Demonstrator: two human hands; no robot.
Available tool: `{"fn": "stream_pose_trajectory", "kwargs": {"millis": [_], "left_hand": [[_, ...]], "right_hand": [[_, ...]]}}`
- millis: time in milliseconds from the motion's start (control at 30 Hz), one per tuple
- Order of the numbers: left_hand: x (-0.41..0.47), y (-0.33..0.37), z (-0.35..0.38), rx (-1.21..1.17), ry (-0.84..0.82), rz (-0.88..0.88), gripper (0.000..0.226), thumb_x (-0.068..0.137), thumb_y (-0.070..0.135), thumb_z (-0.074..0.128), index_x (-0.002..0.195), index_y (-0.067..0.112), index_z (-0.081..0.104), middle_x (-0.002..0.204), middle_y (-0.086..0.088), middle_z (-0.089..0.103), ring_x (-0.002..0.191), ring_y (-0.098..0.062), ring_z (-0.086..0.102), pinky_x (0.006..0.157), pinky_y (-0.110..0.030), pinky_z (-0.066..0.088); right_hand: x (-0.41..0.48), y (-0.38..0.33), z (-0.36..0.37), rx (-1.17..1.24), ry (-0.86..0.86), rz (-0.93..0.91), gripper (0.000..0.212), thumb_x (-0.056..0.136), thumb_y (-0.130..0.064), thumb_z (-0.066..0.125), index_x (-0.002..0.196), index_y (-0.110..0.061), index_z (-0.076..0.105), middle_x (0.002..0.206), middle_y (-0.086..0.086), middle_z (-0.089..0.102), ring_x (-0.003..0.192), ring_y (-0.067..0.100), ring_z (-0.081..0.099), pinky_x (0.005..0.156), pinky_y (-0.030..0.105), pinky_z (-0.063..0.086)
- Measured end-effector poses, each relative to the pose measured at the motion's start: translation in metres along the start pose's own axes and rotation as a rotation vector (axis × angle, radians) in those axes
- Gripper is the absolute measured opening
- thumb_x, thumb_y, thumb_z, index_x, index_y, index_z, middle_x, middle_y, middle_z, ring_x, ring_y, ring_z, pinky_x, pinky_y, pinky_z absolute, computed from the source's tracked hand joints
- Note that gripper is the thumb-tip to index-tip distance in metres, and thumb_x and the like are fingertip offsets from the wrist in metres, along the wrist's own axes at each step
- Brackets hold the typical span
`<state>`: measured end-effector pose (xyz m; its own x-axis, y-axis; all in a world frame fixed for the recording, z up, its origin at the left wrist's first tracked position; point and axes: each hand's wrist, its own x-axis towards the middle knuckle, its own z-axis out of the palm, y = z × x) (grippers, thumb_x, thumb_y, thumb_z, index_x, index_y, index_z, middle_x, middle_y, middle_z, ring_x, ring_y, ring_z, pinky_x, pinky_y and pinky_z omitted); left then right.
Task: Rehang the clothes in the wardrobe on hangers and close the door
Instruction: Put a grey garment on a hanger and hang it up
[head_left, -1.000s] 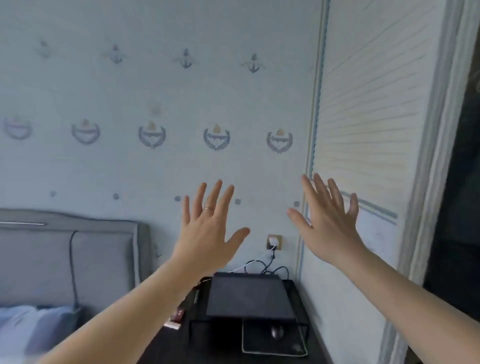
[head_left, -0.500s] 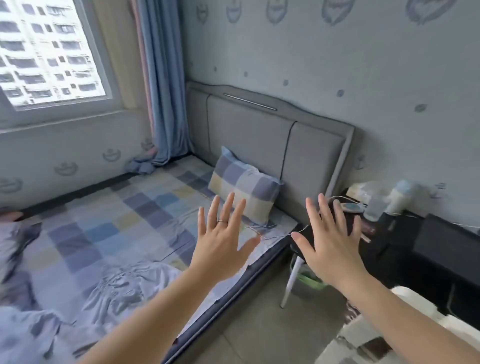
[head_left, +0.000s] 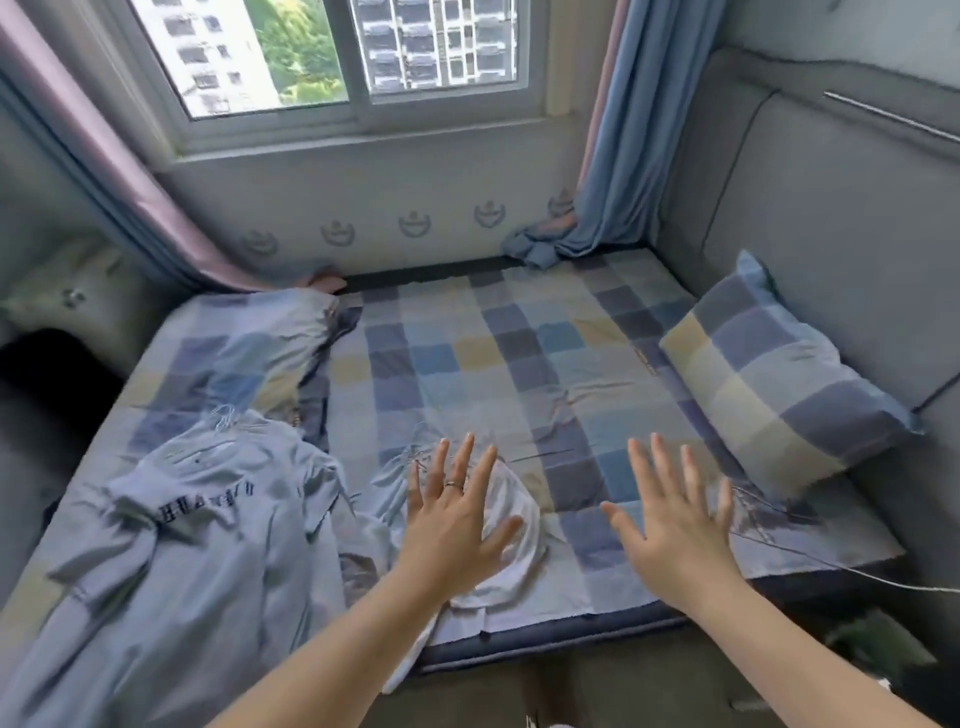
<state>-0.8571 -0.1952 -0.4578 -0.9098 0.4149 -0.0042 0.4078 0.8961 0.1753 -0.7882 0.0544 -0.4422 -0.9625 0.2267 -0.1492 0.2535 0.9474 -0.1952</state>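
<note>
Head view: left hand (head_left: 457, 525) and right hand (head_left: 670, 540) hover over bed (head_left: 519, 353), fingers (head_left: 461, 460) spread, empty. Shirt (head_left: 208, 519) looks light, floppy; I'd pinch its collar.

I see a bed (head_left: 519, 353) in checked sheets, lettered grey shirt (head_left: 208, 519) at left, white garment (head_left: 522, 569) near front edge, checked pillow (head_left: 779, 395) at right

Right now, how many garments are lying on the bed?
2: a pale blue lettered shirt at the near left, and a white garment at the near edge beneath the left hand. A dark cloth by the duvet may be a third.
</note>
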Motion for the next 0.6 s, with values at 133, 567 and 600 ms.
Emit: {"fn": "stream_pose_trajectory", "kwargs": {"millis": [133, 567, 600], "left_hand": [[0.029, -0.020, 0.017, 0.004, -0.080, -0.157, 0.081, 0.093, 0.073, 0.024, 0.156, 0.038, -0.013, 0.163, 0.012, -0.025, 0.145, -0.015, -0.036, 0.109, -0.040, -0.032], [0.085, -0.087, 0.095, -0.028, -0.323, -0.528, 0.081, 0.092, 0.073, 0.025, 0.158, 0.035, -0.003, 0.166, 0.010, -0.014, 0.151, -0.019, -0.020, 0.120, -0.049, -0.010], [0.090, -0.094, 0.105, -0.029, -0.347, -0.536, 0.081, 0.092, 0.073, 0.025, 0.158, 0.035, -0.004, 0.166, 0.010, -0.014, 0.151, -0.019, -0.020, 0.120, -0.050, -0.009]], "right_hand": [[0.071, 0.007, 0.022, -0.017, -0.122, -0.087, 0.078, 0.078, -0.075, -0.009, 0.140, -0.040, -0.041, 0.152, -0.012, -0.041, 0.147, 0.020, -0.029, 0.116, 0.057, -0.012], [0.208, -0.012, 0.134, -0.056, -0.473, -0.197, 0.079, 0.089, -0.073, 0.006, 0.152, -0.035, -0.021, 0.162, -0.007, -0.024, 0.149, 0.024, -0.021, 0.117, 0.061, -0.006], [0.215, -0.014, 0.144, -0.063, -0.490, -0.194, 0.078, 0.090, -0.072, 0.008, 0.153, -0.034, -0.020, 0.162, -0.007, -0.023, 0.149, 0.024, -0.021, 0.117, 0.061, -0.006]]}}
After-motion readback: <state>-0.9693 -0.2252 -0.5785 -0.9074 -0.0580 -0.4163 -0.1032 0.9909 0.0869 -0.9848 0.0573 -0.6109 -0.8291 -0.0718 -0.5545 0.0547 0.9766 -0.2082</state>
